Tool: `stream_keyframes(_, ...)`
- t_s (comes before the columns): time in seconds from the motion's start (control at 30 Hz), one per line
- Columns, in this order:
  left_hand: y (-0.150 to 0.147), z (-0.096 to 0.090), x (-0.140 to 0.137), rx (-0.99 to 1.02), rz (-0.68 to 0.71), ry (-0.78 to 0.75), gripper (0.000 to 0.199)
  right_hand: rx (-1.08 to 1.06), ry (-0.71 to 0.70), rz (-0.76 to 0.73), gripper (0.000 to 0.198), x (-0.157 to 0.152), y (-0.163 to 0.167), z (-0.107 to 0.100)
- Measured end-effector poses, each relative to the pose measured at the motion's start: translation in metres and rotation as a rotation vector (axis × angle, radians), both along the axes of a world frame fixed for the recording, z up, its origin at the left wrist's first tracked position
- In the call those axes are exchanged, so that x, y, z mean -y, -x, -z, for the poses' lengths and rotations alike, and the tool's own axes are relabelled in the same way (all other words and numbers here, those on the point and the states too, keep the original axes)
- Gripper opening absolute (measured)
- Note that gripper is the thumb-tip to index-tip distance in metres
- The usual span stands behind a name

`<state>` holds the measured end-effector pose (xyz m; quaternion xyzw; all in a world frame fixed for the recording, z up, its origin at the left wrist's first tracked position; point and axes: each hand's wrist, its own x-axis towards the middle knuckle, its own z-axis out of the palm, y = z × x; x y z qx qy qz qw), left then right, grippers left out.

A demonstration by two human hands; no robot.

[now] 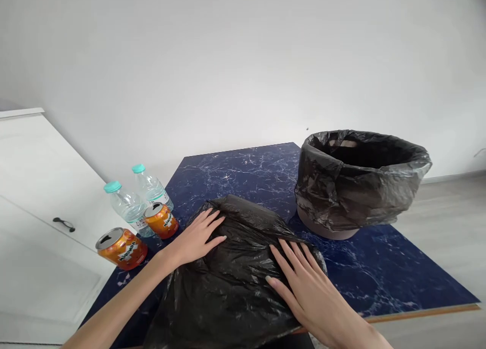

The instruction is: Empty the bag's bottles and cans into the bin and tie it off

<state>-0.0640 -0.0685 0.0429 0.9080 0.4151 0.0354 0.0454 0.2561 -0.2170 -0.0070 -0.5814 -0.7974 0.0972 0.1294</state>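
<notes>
A black plastic garbage bag lies spread over the front of the table, with part of it hanging past the near edge. On its upper left part rests my left hand, flat with the fingers spread. My right hand presses on the bag's right side, fingers stretched out and thumb apart. To the right of the bag stands a bin lined with another black bag, whose top is folded down over the rim. Its inside is dark.
Left of my left hand are two orange Mirinda cans, both opened on top. Behind them stand two clear bottles with turquoise caps. The table has a blue marbled top. A white cabinet stands at the left, and a white wall rises behind.
</notes>
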Motion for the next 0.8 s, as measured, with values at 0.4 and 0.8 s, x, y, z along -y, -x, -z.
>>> stream_keyframes(0.4, -0.038, 0.005, 0.056, 0.055, 0.038, 0.096, 0.068, 0.001, -0.117, 0.111, 0.072, -0.034, -0.01, 0.022)
stream_keyframes(0.8, 0.062, 0.006, 0.166, 0.03, 0.05, -0.047, 0.123, 0.051, -0.177, -0.263, 0.098, 0.041, -0.058, 0.006)
